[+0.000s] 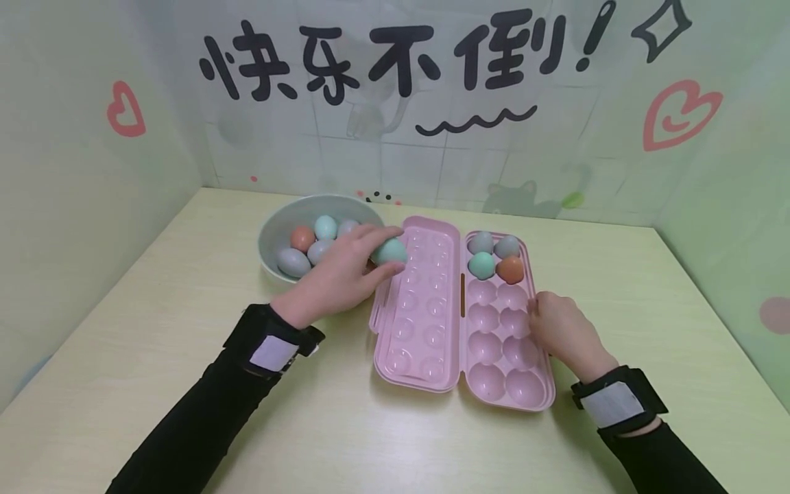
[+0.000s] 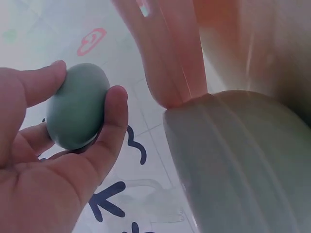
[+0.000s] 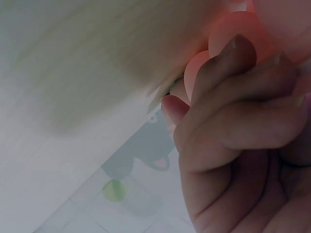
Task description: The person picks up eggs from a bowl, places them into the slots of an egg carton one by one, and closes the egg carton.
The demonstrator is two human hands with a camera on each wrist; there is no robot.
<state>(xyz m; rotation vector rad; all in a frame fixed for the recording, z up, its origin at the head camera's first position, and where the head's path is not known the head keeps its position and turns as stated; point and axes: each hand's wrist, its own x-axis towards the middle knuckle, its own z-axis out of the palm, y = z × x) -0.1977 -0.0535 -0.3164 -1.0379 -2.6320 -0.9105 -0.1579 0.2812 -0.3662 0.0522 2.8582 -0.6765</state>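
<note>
In my left hand (image 1: 336, 274) a green egg (image 2: 78, 107) is pinched between thumb and fingers. The hand is over the right rim of a pale grey-green bowl (image 1: 271, 240) with several grey, blue and orange eggs in it. To the right lies an open pink egg carton (image 1: 461, 357), its lid folded out to the left. Two grey eggs (image 1: 507, 246), a green egg (image 1: 481, 265) and an orange egg (image 1: 510, 269) fill its far two rows. My right hand (image 1: 569, 334) grips the carton's right edge with curled fingers.
Everything rests on a pale wooden table (image 1: 327, 432). Behind it rises a printed wall (image 1: 370, 165) with dark lettering, and side panels stand at left and right. Black bands (image 1: 271, 339) wrap both wrists.
</note>
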